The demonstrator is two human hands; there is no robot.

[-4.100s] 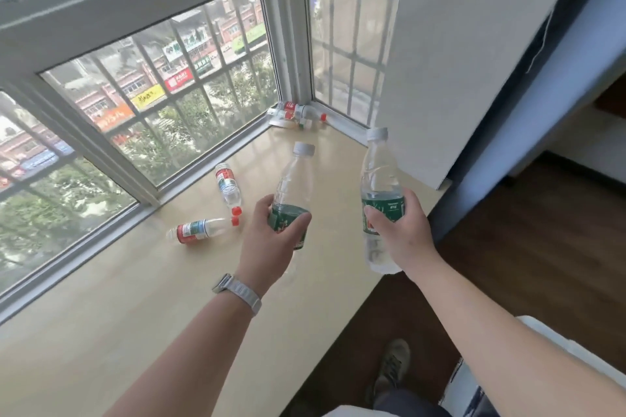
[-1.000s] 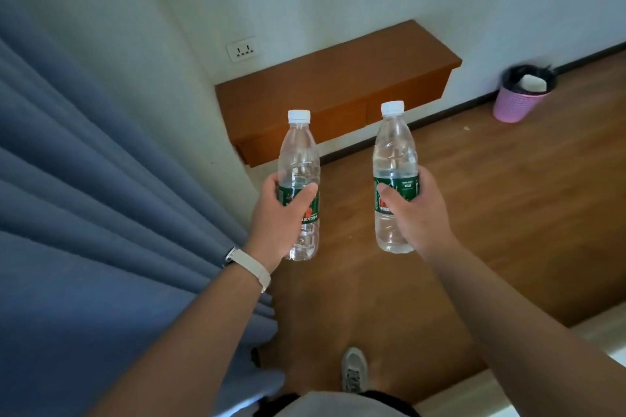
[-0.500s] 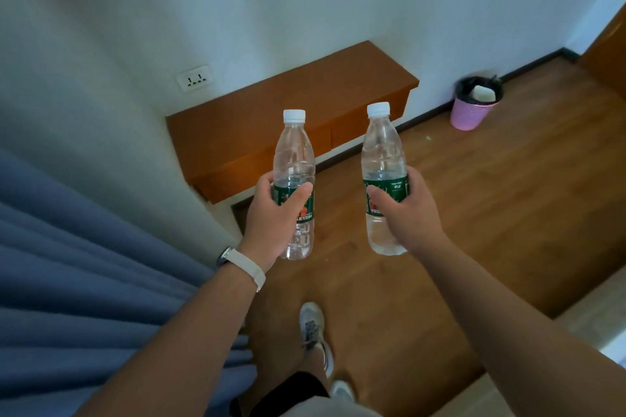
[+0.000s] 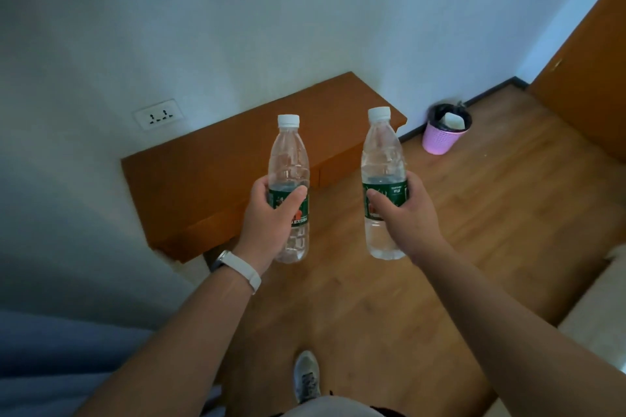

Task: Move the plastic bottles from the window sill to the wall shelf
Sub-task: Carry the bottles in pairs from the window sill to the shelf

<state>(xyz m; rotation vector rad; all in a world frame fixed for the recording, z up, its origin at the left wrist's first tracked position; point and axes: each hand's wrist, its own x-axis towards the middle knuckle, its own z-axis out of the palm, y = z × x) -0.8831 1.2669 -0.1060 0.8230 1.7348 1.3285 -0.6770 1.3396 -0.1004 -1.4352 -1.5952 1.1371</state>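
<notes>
Off-task items around you, wood floor point(image 4: 474, 230).
You have a pink wastebasket point(image 4: 442, 139) with black liner at 2 o'clock by the white wall point(image 4: 237, 27), a wall socket point(image 4: 158, 114) at 10 o'clock, blue curtain point(image 4: 50, 359) at 8 o'clock.

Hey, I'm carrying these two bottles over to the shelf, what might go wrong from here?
Both hands are full: the left hand grips one bottle, the right hand the other bottle, so neither is free to steady one that tips on the wooden shelf. The bottles are tall and narrow, so one set down near the shelf's front edge may topple to the floor.
</notes>
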